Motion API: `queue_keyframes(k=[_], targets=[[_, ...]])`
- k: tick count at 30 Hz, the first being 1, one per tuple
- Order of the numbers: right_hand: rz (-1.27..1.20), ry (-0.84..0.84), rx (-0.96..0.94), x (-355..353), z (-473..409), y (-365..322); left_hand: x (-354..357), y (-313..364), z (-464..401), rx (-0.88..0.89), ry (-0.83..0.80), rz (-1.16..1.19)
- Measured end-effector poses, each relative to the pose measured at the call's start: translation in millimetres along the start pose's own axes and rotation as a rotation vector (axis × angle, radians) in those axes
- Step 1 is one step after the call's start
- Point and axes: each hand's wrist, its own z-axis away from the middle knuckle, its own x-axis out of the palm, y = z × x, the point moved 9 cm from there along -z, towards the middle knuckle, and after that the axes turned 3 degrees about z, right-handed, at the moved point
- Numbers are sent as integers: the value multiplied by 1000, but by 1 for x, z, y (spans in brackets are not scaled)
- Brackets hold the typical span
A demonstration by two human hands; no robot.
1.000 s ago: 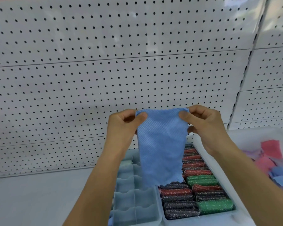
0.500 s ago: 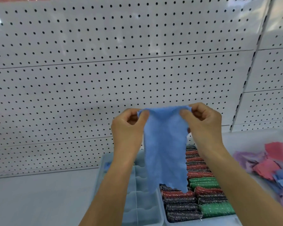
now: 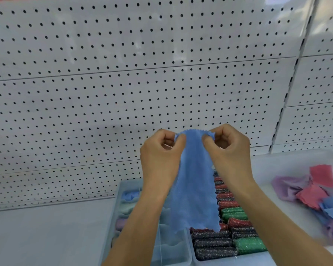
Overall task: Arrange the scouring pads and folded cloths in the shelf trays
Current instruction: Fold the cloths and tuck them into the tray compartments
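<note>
A blue cloth [image 3: 194, 189] hangs in the air in front of me, bunched narrow at its top edge. My left hand [image 3: 160, 160] pinches its top left corner and my right hand [image 3: 229, 152] pinches its top right corner, close together. Below the cloth stands a pale blue divided tray [image 3: 171, 244] with a few folded cloths [image 3: 129, 196] in its left compartments. Beside it on the right, a tray [image 3: 229, 261] holds rows of red, green and dark scouring pads [image 3: 236, 233], partly hidden by the cloth.
A white bin [image 3: 277, 164] at the right holds a loose pile of pink, purple and blue cloths [image 3: 315, 196]. White pegboard [image 3: 142, 83] forms the back wall. The grey shelf surface [image 3: 46, 231] stretches out at the lower left.
My hands have drawn closer together, bunching the cloth's top edge so it hangs narrower. The view has shifted slightly, showing more of the bin at the right.
</note>
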Motion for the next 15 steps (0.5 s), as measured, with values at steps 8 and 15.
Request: queue_keyframes(k=[8, 15], targets=[[-29, -106, -35, 12, 8, -12, 17, 13, 14, 1, -137, 167], [-38, -129, -24, 13, 1, -18, 10, 22, 20, 66, -135, 221]])
